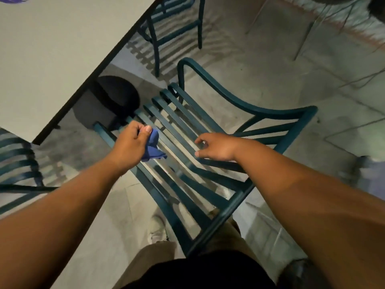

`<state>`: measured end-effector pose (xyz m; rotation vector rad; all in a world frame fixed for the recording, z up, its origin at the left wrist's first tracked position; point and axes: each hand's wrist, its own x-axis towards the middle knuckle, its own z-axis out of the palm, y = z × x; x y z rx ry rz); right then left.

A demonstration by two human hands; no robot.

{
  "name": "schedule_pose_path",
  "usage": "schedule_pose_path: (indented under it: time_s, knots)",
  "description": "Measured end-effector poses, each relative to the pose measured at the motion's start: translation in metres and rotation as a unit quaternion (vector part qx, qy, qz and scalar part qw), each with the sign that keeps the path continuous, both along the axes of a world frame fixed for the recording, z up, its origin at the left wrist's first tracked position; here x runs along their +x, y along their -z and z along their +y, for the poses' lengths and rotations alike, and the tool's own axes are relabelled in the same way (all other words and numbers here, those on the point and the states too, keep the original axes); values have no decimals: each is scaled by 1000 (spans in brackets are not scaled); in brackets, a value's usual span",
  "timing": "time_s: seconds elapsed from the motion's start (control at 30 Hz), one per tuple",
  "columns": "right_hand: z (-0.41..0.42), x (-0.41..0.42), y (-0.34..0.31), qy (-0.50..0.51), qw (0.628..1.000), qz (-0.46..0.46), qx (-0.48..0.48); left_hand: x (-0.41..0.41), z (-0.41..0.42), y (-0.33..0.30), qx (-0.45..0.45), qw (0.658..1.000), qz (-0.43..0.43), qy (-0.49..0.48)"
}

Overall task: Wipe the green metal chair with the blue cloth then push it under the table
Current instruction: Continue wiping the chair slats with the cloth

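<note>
The left hand point(130, 142) grips the cloth point(153, 149) bunched over the chair point(277, 111) seat, slats running away from its fingers toward the table point(52, 59); the right hand point(216, 148) hovers loosely spread alongside

Blue cloth point(153, 148) over green chair point(270, 113)

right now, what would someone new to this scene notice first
The green metal chair fills the middle, its slatted seat facing the white table at upper left. The left hand holds a bunched blue cloth over the seat's left side, while the right hand hovers open above the slats.
</note>
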<state>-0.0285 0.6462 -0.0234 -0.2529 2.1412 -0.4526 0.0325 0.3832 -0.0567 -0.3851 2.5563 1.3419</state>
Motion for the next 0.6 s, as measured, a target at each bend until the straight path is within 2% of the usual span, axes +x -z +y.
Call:
schedule_pose_path:
  time_s: [0.3, 0.5, 0.6]
  knots:
    - [60, -93, -7, -172, 985, -17, -23, -16, 78, -18, -26, 987, 2, -157]
    - [118, -158, -20, -177, 984, -19, -18, -47, 132, -38, -28, 979, -15, -200]
    - [126, -179, -21, -185, 983, -13, -12, -66, 144, -35, 1, 977, -5, -213]
